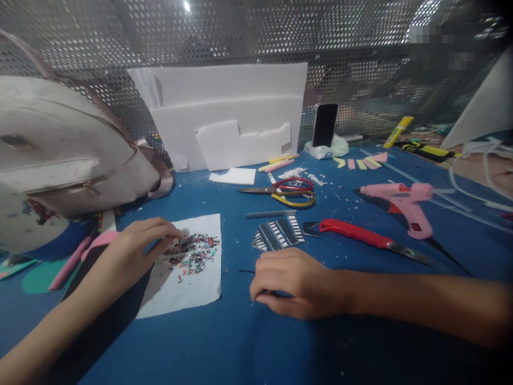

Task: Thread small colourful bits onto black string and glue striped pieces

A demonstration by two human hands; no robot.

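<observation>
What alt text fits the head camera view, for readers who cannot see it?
A person's left hand reaches to colourful fragments on a white sheet, while the right hand is beside striped pieces on a blue table. Beyond lie scissors, a red-handled tool and a pink glue gun.

Your blue worktop [192, 350] is carrying the following. Toward your left: one white paper sheet [196, 299] is lying flat; one pale backpack [80, 141] is sitting behind it, farther left. Centre: one striped piece [278, 234] is lying just beside one slim grey rod [264, 215]; scissors [262, 190], handles red and yellow, are resting beyond, near white shavings [293, 172]. Toward your right: one red-handled cutter [355, 232] is lying near one pink glue gun [395, 192]; pastel strips [351, 164] are lying farther back.
</observation>
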